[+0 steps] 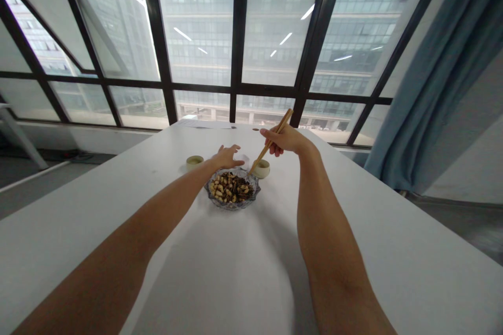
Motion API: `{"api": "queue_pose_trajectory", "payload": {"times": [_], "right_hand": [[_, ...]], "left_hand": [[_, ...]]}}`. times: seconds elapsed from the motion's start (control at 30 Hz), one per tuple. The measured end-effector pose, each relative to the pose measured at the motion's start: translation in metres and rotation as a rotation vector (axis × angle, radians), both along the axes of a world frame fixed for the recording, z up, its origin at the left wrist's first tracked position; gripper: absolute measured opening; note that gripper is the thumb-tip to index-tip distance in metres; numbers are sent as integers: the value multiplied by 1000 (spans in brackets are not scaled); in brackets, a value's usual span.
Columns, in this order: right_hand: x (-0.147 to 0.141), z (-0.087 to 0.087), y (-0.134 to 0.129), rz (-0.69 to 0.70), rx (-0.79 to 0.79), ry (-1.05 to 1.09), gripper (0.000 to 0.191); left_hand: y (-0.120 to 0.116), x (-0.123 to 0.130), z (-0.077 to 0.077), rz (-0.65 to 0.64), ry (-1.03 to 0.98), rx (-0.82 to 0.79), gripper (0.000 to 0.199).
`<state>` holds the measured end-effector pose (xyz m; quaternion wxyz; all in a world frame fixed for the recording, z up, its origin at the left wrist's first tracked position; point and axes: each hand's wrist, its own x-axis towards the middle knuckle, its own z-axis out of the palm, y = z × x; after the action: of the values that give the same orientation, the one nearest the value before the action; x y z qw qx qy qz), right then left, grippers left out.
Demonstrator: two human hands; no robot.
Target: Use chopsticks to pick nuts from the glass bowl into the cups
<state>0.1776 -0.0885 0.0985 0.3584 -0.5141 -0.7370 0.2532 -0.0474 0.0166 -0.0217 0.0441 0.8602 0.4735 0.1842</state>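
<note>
A clear glass bowl (pixel 232 206) with a wavy rim stands on the white table, filled with pale nuts on its left and darker pieces on its right. Wooden chopsticks (pixel 278 130) are gripped in my right hand (pixel 286 140), tips pointing down at the bowl's right rim, near a small cream cup (pixel 262 169). Over the bowl's far edge, my left hand (pixel 229 157) has its fingers apart and holds nothing. A second small cup (pixel 194 162) sits left of that hand, behind the bowl.
The white table (pixel 220 272) stretches to the windows. Near its far edge lie white sheets (pixel 204 124) and small dark round items. A blue curtain (pixel 428 84) hangs at the right.
</note>
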Motion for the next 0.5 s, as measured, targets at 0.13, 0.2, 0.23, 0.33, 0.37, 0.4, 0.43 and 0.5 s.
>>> {"api": "queue_pose_trajectory", "payload": {"times": [0.13, 0.2, 0.23, 0.33, 0.37, 0.4, 0.43, 0.5], "right_hand": [[-6, -9, 7, 18, -95, -56, 48], [-7, -13, 12, 16, -118, -61, 50], [-8, -15, 14, 18, -126, -57, 50], [-12, -21, 20, 21, -142, -39, 51], [-13, -24, 21, 22, -149, -37, 51], [-15, -26, 23, 23, -158, -36, 50], [-17, -28, 24, 25, -167, -35, 50], [-21, -33, 27, 38, -177, -26, 49]], "left_hand": [[-14, -31, -1, -2, -17, 185, 50], [-23, -52, -6, 42, -44, 271, 46], [-27, -64, -9, 70, -65, 306, 45], [-38, -97, -25, 170, -135, 367, 50], [-41, -106, -32, 203, -155, 374, 52], [-43, -113, -39, 237, -175, 376, 54], [-45, -120, -46, 270, -196, 373, 56], [-46, -128, -61, 325, -245, 349, 63]]}}
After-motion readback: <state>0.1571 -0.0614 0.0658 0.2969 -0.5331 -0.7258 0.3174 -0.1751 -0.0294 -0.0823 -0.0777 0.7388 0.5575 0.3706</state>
